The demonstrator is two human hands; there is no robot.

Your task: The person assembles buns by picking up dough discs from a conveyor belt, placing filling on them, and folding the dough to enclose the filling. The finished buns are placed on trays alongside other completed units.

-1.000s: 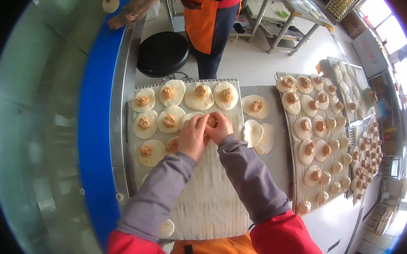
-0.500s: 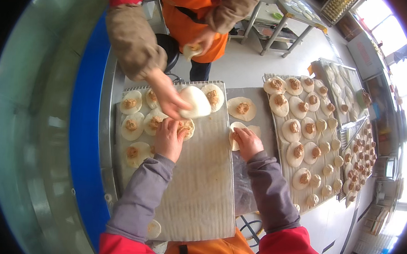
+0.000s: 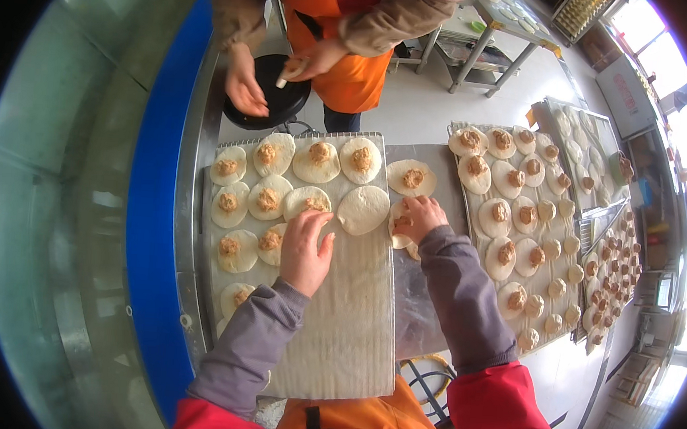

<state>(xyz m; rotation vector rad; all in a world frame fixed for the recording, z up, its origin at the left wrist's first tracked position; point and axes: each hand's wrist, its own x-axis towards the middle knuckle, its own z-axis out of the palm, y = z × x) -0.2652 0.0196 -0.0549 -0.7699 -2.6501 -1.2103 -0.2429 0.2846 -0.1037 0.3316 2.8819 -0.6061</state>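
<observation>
My left hand (image 3: pixel 307 252) is open, its thumb spread from the fingers. Its fingertips reach the lower edge of a dough round (image 3: pixel 300 194) topped with brown filling, on a cloth-covered tray (image 3: pixel 336 318). To the right, my right hand (image 3: pixel 423 218) has its fingers curled down on a filled dough wrapper (image 3: pixel 396 232) lying on a metal surface; the fingers partly hide it. Between my hands lies a plain dough round (image 3: pixel 363 210) with no filling. Several dough rounds with filling (image 3: pixel 268 199) sit in rows on the tray's far left part.
Across the tray a co-worker in an orange apron (image 3: pixel 361 80) holds a piece of dough (image 3: pixel 292 71) above a black round pan (image 3: pixel 268 90). At right, another tray (image 3: pixel 472 203) bears filled rounds and closed dumplings. A blue edge (image 3: pixel 153 201) runs along the left.
The co-worker's hand has put the plain dough round down on the tray and drawn back toward the pan. My left hand has come slightly nearer and right, opening its thumb.
</observation>
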